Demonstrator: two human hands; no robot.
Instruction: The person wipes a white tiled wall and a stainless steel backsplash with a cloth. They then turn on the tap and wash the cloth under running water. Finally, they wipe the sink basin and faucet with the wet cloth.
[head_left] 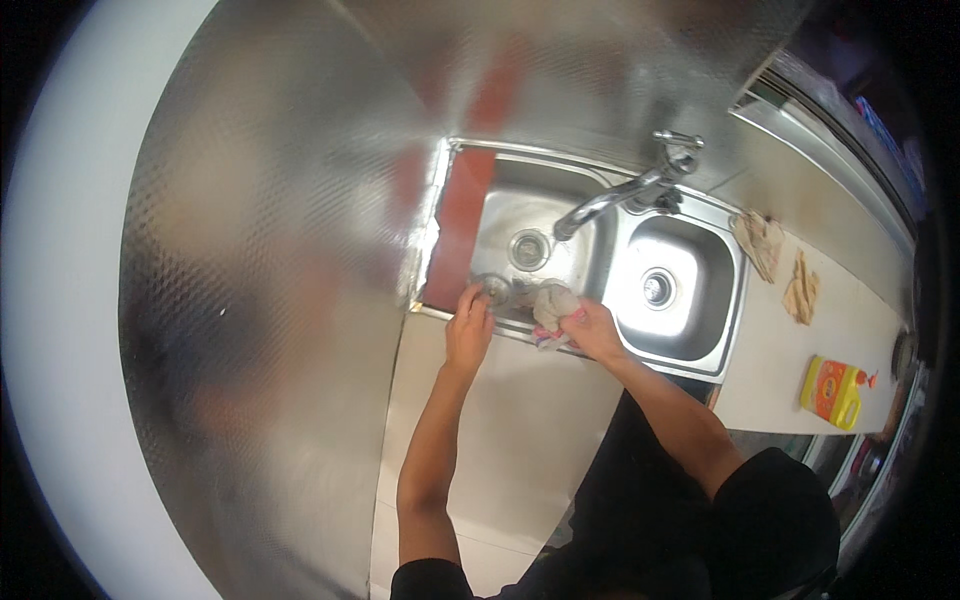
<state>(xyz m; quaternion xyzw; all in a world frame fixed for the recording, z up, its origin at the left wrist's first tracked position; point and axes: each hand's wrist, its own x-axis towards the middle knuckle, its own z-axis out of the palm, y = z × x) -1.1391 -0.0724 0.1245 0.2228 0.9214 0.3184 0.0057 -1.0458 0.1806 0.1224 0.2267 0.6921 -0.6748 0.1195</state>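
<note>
My left hand (468, 325) is closed at the rim of a small round, glassy-looking thing (494, 290), over the near edge of the left sink basin (575, 190). Its exact kind is too blurred to tell. In my right hand (597, 332) is a bunched pale cloth (553, 308) with pink patches, held just right of the round thing. Whether cloth and round thing touch, I cannot tell. Behind both hands lies the left basin's drain (529, 250).
A chrome faucet (610, 203) reaches over the left basin. To the right is a smaller basin (690, 260). A dark red strip (460, 230) borders the left basin. Brown cloths (801, 290) and a yellow jug (832, 392) with a red top lie on the right counter (760, 370).
</note>
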